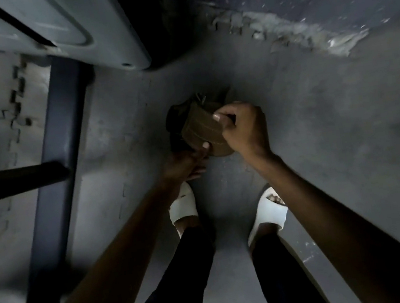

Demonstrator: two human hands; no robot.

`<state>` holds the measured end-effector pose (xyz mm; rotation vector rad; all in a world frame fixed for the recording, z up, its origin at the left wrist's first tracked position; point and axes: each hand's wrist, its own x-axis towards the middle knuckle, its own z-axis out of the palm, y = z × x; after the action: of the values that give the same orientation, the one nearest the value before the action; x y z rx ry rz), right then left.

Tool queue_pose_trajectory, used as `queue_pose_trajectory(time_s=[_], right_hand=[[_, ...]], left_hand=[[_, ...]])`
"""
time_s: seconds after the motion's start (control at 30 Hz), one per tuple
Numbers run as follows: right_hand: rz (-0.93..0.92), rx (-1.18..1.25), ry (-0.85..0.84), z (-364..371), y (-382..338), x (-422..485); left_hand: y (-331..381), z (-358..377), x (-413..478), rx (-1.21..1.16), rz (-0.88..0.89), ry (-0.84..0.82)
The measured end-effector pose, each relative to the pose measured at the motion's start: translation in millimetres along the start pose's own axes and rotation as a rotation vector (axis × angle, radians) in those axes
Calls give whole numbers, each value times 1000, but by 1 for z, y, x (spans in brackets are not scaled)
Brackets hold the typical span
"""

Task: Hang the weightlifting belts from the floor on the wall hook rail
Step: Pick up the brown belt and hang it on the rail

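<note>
- Head view, looking straight down: bending over a coiled brown belt [198,128] lying on the floor [320,134] ahead of both feet.
- Right hand [244,129] clamping fingers on its upper edge — nearer, on top.
- Left hand [185,162] pinching the near lower edge.

Bare forearms, black trousers [192,268] and white slide sandals [269,212].

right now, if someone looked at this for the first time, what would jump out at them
Both hands meet at the centre of the frame on a coiled brown belt low over the grey floor mat: the right hand grips it from the right, the left hand holds its lower edge. Below them, two white slides stand out in the dim light, and a dark metal frame runs down the left side.
</note>
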<state>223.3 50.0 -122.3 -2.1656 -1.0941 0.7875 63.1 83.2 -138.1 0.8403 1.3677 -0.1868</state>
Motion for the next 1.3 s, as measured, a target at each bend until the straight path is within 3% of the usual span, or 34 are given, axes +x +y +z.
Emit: queue_pose_trajectory(time_s=[0.23, 0.43, 0.6, 0.8, 1.03, 1.3], right_hand=[[199, 303, 158, -87, -97, -32], [172, 551, 175, -196, -185, -90], [24, 765, 74, -321, -277, -165], [-203, 681, -77, -440, -382, -257], [-487, 611, 122, -559, -541, -353], [-676, 663, 435, -627, -699, -451]], left_hand=[[60, -1, -134, -249, 332, -3], [118, 23, -292, -371, 587, 47], [172, 41, -441, -448, 740, 53], [239, 32, -629, -441, 927, 15], [291, 8, -828, -370, 1175, -57], [302, -32, -994, -135, 1460, -222]])
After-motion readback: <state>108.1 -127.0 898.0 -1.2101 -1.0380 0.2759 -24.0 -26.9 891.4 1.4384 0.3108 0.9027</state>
